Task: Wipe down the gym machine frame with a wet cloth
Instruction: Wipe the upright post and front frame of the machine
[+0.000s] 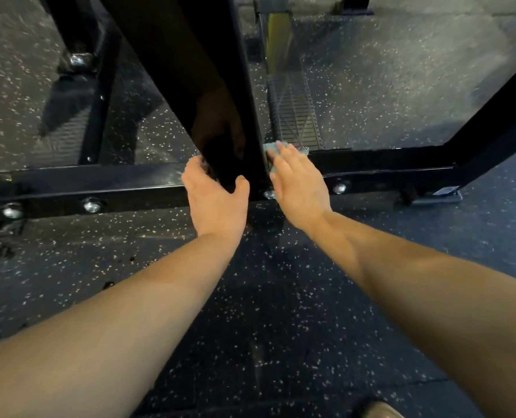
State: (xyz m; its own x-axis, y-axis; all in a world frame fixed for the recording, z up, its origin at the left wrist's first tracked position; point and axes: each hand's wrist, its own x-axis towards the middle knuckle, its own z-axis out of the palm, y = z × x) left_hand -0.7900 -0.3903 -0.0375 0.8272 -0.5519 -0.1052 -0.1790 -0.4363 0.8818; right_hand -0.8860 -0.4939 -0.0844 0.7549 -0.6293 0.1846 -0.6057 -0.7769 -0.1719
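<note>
A glossy black upright post (pixel 196 86) of the gym machine frame rises from a black base beam (pixel 99 188) that runs across the floor. My left hand (pixel 216 197) grips the foot of the post, thumb on its near face and fingers round its left side. My right hand (pixel 299 182) lies flat with straight fingers against the post's right side, pressing a pale blue-green cloth (pixel 270 147) onto it. Only the cloth's edges show past my fingers.
Shiny bolts (pixel 92 205) stud the base beam. A second black beam (pixel 492 116) angles up to the right. Behind the post lie a ribbed metal footplate (pixel 293 116) and a yellow part (pixel 278 37). Dark speckled rubber flooring (pixel 265 327) surrounds everything. Another frame leg (pixel 99 95) stands at left.
</note>
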